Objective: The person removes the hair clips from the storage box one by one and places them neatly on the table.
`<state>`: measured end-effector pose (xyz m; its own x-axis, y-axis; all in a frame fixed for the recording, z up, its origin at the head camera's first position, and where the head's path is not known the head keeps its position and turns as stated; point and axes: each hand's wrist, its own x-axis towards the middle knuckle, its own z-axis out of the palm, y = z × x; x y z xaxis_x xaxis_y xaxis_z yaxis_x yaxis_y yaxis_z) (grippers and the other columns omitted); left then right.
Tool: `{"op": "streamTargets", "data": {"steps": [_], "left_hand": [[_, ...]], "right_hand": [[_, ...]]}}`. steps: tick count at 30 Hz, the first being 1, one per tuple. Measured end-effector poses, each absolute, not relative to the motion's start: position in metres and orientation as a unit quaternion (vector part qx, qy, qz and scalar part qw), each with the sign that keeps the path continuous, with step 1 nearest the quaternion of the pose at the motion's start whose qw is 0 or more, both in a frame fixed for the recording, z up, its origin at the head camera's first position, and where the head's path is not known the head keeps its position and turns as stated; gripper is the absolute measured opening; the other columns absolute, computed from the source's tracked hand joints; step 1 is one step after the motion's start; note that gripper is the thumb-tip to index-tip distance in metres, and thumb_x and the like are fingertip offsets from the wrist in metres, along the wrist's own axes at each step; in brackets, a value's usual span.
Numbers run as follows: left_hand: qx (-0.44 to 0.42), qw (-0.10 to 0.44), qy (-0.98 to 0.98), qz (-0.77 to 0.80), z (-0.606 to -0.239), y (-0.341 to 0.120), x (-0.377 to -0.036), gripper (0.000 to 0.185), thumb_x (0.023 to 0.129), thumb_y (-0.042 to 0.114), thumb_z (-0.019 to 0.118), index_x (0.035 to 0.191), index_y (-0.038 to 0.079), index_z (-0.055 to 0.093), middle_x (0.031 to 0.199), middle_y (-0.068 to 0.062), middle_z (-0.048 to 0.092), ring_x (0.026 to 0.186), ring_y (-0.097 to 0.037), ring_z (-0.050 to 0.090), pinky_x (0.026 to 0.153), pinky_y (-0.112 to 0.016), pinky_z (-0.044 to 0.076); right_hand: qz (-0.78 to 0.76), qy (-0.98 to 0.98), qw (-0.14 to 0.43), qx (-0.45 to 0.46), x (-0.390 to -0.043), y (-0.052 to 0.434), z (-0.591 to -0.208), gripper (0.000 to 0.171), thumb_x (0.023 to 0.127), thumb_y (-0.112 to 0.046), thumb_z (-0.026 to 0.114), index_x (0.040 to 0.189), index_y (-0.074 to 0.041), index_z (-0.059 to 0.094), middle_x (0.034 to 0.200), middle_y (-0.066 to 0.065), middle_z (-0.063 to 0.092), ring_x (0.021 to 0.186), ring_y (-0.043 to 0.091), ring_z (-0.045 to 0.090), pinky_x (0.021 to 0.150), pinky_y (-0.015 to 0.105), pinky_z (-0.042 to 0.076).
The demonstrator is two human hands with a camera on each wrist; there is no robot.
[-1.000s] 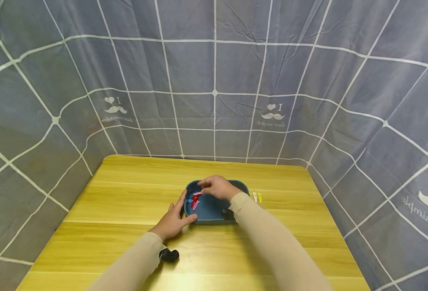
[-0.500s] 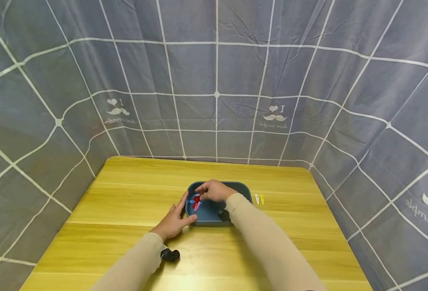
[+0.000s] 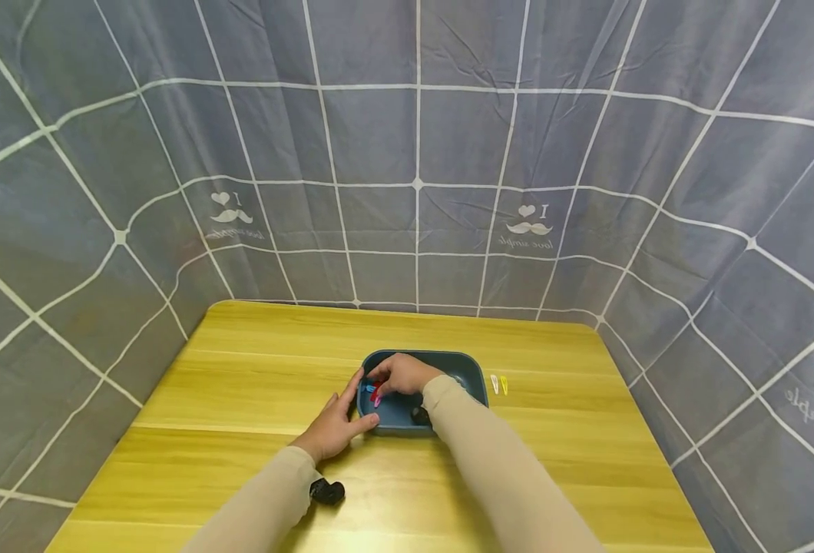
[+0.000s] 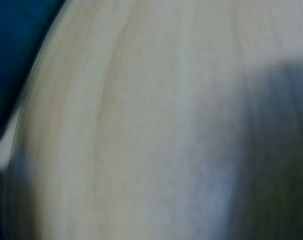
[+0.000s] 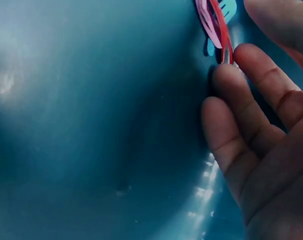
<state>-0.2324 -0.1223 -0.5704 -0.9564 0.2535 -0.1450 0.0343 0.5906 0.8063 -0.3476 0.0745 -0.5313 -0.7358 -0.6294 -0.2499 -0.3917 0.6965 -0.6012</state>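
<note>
A dark blue tray [image 3: 396,415] lies on the wooden table. In the head view my left hand [image 3: 332,427] rests along its left side, with fingers extended and thumb at the front rim. My right hand [image 3: 407,374] reaches down inside, over a small pile of snap hair clips at the left end. A red hair clip [image 5: 224,31], a pink hair clip [image 5: 207,24] and a light blue hair clip [image 5: 228,10] overlap in the right wrist view. Fingertips are right at the red one, while the thumb stands apart from them.
On the table to the right of the tray lie a white hair clip [image 3: 494,385] and a yellow hair clip [image 3: 504,385]. A black wrist camera [image 3: 327,491] hangs under the left sleeve. Grey gridded curtain [image 3: 379,215] surrounds the table. The left wrist view is blurred.
My right hand has moved lower and slightly left, closer over the pile of hair clips. The left hand keeps its place at the tray. The head view has shifted slightly.
</note>
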Motion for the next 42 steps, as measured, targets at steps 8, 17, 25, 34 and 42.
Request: {"op": "streamTargets", "data": {"steps": [8, 17, 25, 34, 42], "left_hand": [[0.084, 0.111, 0.887, 0.440, -0.571, -0.121, -0.229, 0.091, 0.103, 0.049, 0.066, 0.170, 0.042, 0.004, 0.174, -0.016, 0.025, 0.157, -0.061, 0.007, 0.118, -0.083, 0.018], [0.081, 0.111, 0.887, 0.441, -0.572, -0.121, -0.230, 0.091, 0.102, 0.050, 0.065, 0.170, 0.042, 0.004, 0.175, -0.015, 0.024, 0.156, -0.063, 0.006, 0.117, -0.084, 0.017], [0.079, 0.111, 0.890, 0.435, -0.571, -0.120, -0.231, 0.092, 0.102, 0.052, 0.066, 0.169, 0.043, 0.004, 0.175, -0.014, 0.024, 0.157, -0.062, 0.007, 0.118, -0.083, 0.018], [0.076, 0.111, 0.888, 0.439, -0.571, -0.119, -0.231, 0.092, 0.101, 0.051, 0.067, 0.170, 0.043, 0.005, 0.175, -0.014, 0.024, 0.157, -0.062, 0.007, 0.117, -0.083, 0.018], [0.077, 0.110, 0.887, 0.441, -0.571, -0.119, -0.231, 0.092, 0.102, 0.051, 0.066, 0.170, 0.043, 0.005, 0.175, -0.013, 0.024, 0.157, -0.062, 0.006, 0.117, -0.084, 0.018]], "right_hand": [[-0.242, 0.901, 0.197, -0.301, -0.343, 0.072, -0.546, 0.036, 0.088, -0.010, 0.085, 0.123, -0.014, 0.080, 0.096, -0.003, 0.077, 0.081, 0.004, 0.060, 0.077, 0.021, 0.054], [-0.197, 0.915, 0.159, -0.314, -0.341, 0.071, -0.547, 0.023, 0.090, -0.013, 0.083, 0.113, -0.016, 0.084, 0.104, -0.003, 0.079, 0.087, 0.004, 0.065, 0.085, 0.023, 0.057], [-0.194, 0.919, 0.167, -0.299, -0.340, 0.071, -0.543, 0.021, 0.094, -0.014, 0.079, 0.115, -0.016, 0.084, 0.109, -0.003, 0.080, 0.096, 0.008, 0.070, 0.091, 0.027, 0.059], [-0.202, 0.921, 0.157, -0.292, -0.340, 0.071, -0.545, 0.012, 0.095, -0.014, 0.079, 0.105, -0.015, 0.086, 0.099, -0.005, 0.081, 0.088, 0.005, 0.068, 0.088, 0.026, 0.059], [-0.220, 0.919, 0.157, -0.288, -0.343, 0.073, -0.549, 0.007, 0.095, -0.016, 0.079, 0.098, -0.017, 0.085, 0.092, -0.008, 0.079, 0.081, 0.003, 0.063, 0.083, 0.024, 0.057]]}}
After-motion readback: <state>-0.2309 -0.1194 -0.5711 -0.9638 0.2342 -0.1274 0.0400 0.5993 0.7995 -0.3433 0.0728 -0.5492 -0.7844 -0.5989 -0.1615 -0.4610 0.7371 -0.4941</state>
